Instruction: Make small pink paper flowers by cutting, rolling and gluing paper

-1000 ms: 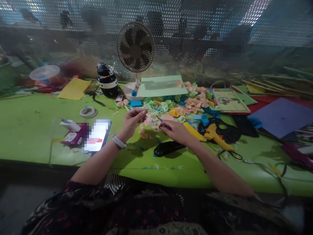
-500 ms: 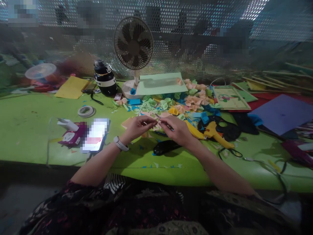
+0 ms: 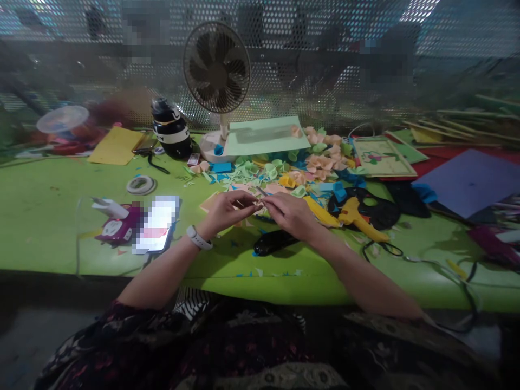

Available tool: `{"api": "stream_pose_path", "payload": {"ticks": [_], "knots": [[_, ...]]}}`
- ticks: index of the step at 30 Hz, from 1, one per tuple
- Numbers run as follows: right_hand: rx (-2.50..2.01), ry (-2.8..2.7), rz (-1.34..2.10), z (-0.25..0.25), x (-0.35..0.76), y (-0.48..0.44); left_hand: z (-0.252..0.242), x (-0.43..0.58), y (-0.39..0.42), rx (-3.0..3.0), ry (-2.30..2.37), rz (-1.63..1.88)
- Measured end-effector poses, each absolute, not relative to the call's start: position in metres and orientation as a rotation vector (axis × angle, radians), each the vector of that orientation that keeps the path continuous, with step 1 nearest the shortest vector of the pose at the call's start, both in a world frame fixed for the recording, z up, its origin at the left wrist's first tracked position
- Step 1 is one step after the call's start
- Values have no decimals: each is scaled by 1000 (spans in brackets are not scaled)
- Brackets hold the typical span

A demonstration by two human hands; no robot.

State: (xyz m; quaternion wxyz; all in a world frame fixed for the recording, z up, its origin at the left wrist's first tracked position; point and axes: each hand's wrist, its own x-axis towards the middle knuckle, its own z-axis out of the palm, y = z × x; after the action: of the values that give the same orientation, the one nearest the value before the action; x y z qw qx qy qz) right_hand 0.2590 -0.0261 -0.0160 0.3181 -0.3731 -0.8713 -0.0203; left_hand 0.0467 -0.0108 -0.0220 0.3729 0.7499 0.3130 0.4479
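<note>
Above the middle of the green table, both hands meet fingertip to fingertip. My left hand [image 3: 232,210], with a white band on its wrist, is closed in a pinch; a small pale bit, perhaps paper, shows at its fingertips. My right hand [image 3: 289,214] is closed round a thin grey tool [image 3: 261,191], whose tip sticks out past the fingers; its kind is not clear. Under the right hand lies a black stapler-like object [image 3: 271,243]. Cut paper scraps [image 3: 246,172] and peach paper flowers [image 3: 324,162] are heaped just beyond the hands.
A fan [image 3: 219,76] and a black bottle [image 3: 171,132] stand at the back. To the left are a tape roll [image 3: 141,185], a lit phone [image 3: 157,225] and a purple holder [image 3: 119,226]. A yellow glue gun [image 3: 357,219] with its cord and purple paper [image 3: 473,181] lie right.
The view has shifted slightly. My hands stay together at nearly the same place, with only small finger movements; a little more of the grey tool shows above the right fingers.
</note>
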Motion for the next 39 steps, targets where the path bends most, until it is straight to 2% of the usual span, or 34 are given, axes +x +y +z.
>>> {"api": "stream_pose_path", "payload": {"ticks": [6, 11, 14, 20, 27, 33, 39], "knots": [[-1093, -2269, 126, -12, 260, -26, -14, 36, -3, 1810, 935, 1213], [-1154, -2457, 346, -13, 263, -21, -3, 9, 9, 2074, 1065, 670], [-1167, -2586, 486, -17, 264, -16, 1, -1, 12, 2134, 1170, 547], [-1158, -2617, 644, -15, 267, -10, 2, -3, 11, 2134, 1287, 511], [-1183, -2584, 836, -14, 268, -9, -5, -6, 18, 2163, 1219, 462], [-1230, -2575, 803, -14, 270, -10, -14, -4, 22, 2135, 1247, 393], [-1216, -2463, 652, -11, 267, -13, -7, -3, 19, 2164, 1093, 606]]}}
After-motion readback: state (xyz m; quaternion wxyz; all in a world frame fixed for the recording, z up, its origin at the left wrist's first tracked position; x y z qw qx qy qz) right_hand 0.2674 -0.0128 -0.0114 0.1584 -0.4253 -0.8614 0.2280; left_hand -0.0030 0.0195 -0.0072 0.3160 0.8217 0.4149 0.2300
